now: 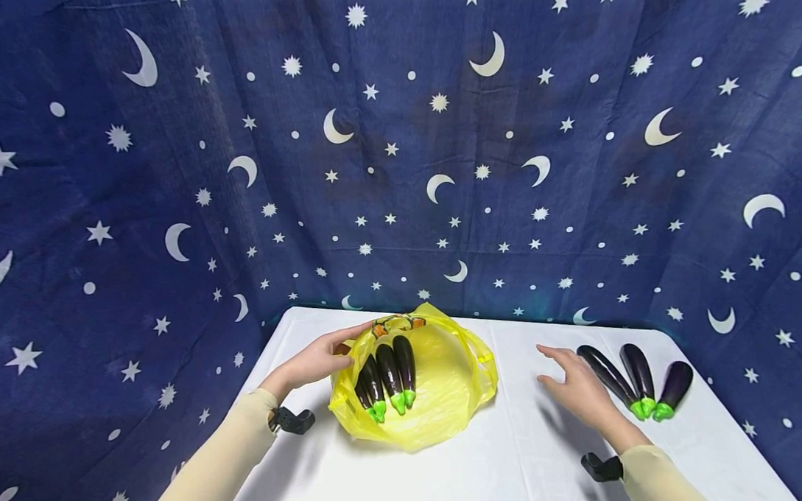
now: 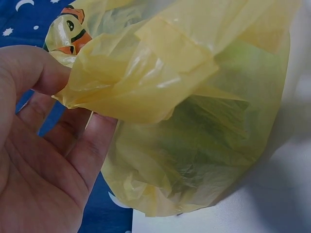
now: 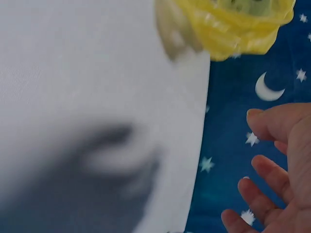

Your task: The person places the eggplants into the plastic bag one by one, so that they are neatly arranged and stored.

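A yellow plastic bag (image 1: 438, 367) lies with its mouth spread on the white table, and several dark purple eggplants (image 1: 388, 372) with green caps rest inside it. My left hand (image 1: 317, 362) pinches the left side of the bag's rim; the left wrist view shows the film (image 2: 141, 82) between thumb and fingers. Over the table to the right of the bag, my right hand (image 1: 577, 386) holds nothing, its fingers loosely spread. Just beyond it lie three more eggplants: a long one (image 1: 607, 376), a middle one (image 1: 637, 371) and a shorter one (image 1: 676, 385).
The white cloth-covered table (image 1: 514, 453) ends at the back against a dark blue curtain (image 1: 398, 169) with white moons and stars. Black wrist straps (image 1: 294, 421) are on both arms. An orange printed patch (image 1: 398, 324) shows at the bag's back rim.
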Available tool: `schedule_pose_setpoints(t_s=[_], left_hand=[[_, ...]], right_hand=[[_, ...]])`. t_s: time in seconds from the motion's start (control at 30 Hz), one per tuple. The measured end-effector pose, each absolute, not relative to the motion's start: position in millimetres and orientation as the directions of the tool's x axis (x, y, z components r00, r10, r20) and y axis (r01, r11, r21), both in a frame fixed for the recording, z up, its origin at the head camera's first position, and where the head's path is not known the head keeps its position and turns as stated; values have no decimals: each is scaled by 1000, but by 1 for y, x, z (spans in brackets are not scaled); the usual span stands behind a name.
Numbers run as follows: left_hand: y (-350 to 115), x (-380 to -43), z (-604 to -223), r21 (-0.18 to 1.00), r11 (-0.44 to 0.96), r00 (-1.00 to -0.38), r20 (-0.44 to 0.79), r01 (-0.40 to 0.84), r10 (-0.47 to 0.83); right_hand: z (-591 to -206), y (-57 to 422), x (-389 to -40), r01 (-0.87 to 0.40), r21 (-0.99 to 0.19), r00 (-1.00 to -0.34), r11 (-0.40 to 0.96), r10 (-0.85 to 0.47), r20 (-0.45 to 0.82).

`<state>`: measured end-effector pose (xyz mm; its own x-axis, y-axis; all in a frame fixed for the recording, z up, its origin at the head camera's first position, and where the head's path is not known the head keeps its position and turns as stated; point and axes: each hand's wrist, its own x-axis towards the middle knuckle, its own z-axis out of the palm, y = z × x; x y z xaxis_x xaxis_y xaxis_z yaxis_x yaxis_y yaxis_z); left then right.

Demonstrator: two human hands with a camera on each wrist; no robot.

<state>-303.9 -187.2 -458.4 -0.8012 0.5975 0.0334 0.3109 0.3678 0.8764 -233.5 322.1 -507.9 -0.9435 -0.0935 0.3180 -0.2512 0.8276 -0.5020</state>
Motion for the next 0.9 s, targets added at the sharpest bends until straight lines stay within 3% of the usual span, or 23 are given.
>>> schedule_pose_setpoints(t_s=[0.63, 0.9], left_hand=[[-187, -304, -457, 883, 353, -790, 32, 310, 612], [-186, -304, -456, 885, 352, -790, 29, 305, 612]], right_hand=[[-516, 395, -243, -9, -348, -981, 938, 58, 182], [-511, 408, -247, 31, -336, -985, 941, 86, 148]])
